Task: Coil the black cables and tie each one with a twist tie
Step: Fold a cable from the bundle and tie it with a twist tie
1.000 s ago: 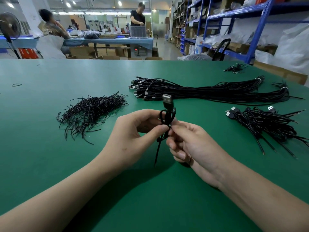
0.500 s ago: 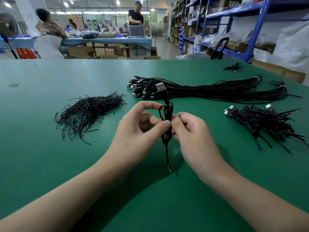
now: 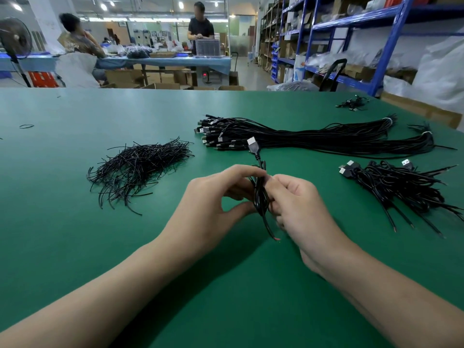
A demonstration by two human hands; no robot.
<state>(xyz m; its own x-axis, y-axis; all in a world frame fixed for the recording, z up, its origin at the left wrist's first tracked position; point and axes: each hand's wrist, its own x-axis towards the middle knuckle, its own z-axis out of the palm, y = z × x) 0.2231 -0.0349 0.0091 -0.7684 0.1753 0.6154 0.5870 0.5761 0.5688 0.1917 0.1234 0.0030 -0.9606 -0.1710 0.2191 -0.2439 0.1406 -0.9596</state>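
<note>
Above the middle of the green bench (image 3: pixel 75 247), both hands are closed on one coiled cable (image 3: pixel 259 194). The left hand (image 3: pixel 218 204) pinches it between thumb and forefinger. The right hand (image 3: pixel 298 212) has its fingers curled round it from the other side, so the two hands meet at the coil. The cable is thin and black, gathered into a narrow upright hank. Its USB plug (image 3: pixel 251 142), with a silver metal shell, sticks up above the fingers. Its bare end (image 3: pixel 275 237), showing a red tip, hangs below them.

A loose heap of black twist ties (image 3: pixel 140 167) lies on the bench to the left. Beyond the hands lies a long bundle of uncoiled cables (image 3: pixel 313 139), plugs to the left, bound near its far end by pale bands (image 3: pixel 388 119). To the right sits a pile of coiled cables (image 3: pixel 396 187) with plugs and stripped ends poking out. A smaller dark clump (image 3: pixel 351 104) lies near the far right edge, and a thin black loop (image 3: pixel 26 126) lies far left.

Behind the bench, blue shelving (image 3: pixel 391 46) carries cardboard boxes and plastic bags; their labels are too small to read. Open cartons (image 3: pixel 160 85) stand on the floor, contents hidden.
</note>
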